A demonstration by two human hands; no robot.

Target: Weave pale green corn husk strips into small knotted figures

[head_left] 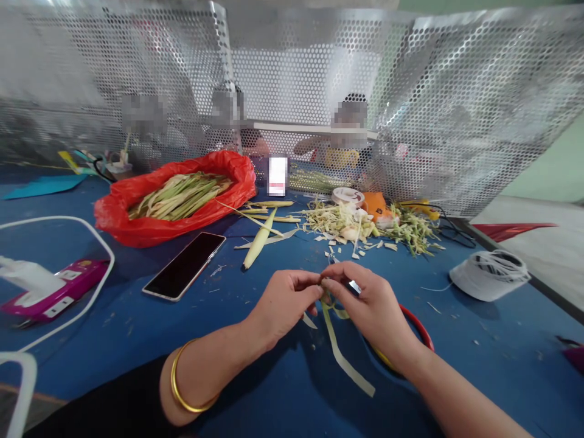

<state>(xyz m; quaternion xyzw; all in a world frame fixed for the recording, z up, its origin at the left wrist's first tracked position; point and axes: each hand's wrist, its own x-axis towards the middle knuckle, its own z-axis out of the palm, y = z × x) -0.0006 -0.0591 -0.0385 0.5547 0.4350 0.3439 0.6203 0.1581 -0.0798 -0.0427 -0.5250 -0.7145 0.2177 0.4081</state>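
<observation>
The pale leaf strip (347, 364) is caught between the two hands near the front middle of the blue bench (255, 389), and its loose end trails down across the bench toward the person. The left hand (285, 299) has its grip closed to a tight pinch, with thumb and forefinger on the strip's top end. The right hand (370, 303) pinches the same spot from the other side, its fingertips touching the left's. Farther back on the left, a red bag (137, 228) lies open, holding a bundle of long green-yellow leaves (177, 196). A spool of white string (490, 275) sits well off to the right.
</observation>
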